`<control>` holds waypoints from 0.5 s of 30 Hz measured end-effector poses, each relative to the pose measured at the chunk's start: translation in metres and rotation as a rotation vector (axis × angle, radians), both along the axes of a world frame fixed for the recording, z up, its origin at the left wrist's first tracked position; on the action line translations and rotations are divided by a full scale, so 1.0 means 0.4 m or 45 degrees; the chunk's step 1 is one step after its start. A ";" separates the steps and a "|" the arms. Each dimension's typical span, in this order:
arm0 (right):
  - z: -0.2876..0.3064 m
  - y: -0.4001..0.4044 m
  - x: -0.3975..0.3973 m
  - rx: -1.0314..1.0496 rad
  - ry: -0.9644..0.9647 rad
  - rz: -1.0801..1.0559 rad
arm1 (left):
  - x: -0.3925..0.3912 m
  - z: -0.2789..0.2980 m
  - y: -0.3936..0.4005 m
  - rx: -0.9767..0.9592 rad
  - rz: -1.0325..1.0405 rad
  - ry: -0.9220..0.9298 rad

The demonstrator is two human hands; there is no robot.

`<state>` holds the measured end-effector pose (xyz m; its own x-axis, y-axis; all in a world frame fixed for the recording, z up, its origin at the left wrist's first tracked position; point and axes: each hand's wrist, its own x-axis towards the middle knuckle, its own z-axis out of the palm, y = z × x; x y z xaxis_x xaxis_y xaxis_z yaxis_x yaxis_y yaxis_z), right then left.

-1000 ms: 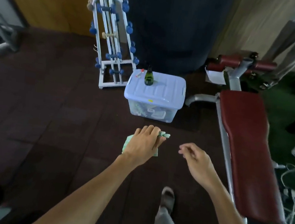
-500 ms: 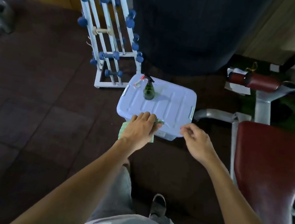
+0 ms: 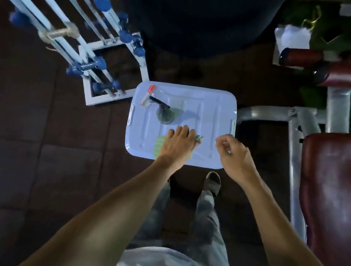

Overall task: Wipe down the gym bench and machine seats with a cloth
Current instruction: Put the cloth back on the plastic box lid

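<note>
A storage box (image 3: 210, 106) sat mid-floor with a spray bottle (image 3: 165, 115) on the far left of its lid (a small tube (image 3: 147, 95) just beyond), a dumbbell rack (image 3: 72, 28) far left, the bench (image 3: 340, 189) right.

A pale blue box lid (image 3: 210, 106) carries the things. A green spray bottle (image 3: 165, 115) stands at its ten o'clock, a small marker (image 3: 147, 95) beyond. A green cloth (image 3: 159, 146) lies at six.

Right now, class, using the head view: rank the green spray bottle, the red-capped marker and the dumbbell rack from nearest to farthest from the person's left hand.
1. Green spray bottle, on the bin lid just beyond the left hand.
2. Red-capped marker, at the lid's far left corner.
3. Dumbbell rack, on the floor, far left.
</note>
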<state>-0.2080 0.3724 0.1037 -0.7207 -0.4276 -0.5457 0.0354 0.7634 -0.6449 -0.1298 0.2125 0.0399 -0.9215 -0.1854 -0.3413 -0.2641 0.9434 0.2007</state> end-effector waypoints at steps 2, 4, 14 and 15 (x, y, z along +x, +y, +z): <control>-0.025 -0.021 -0.037 0.019 -0.020 0.016 | -0.030 -0.031 -0.004 0.021 0.023 0.016; -0.076 -0.032 -0.067 0.049 -0.026 0.059 | -0.054 -0.086 -0.003 0.034 0.052 0.047; -0.728 -0.104 -0.123 0.406 0.221 0.519 | -0.120 -0.719 -0.048 -0.135 -0.090 0.135; -0.794 -0.114 -0.118 0.427 0.242 0.560 | -0.122 -0.777 -0.053 -0.143 -0.066 0.108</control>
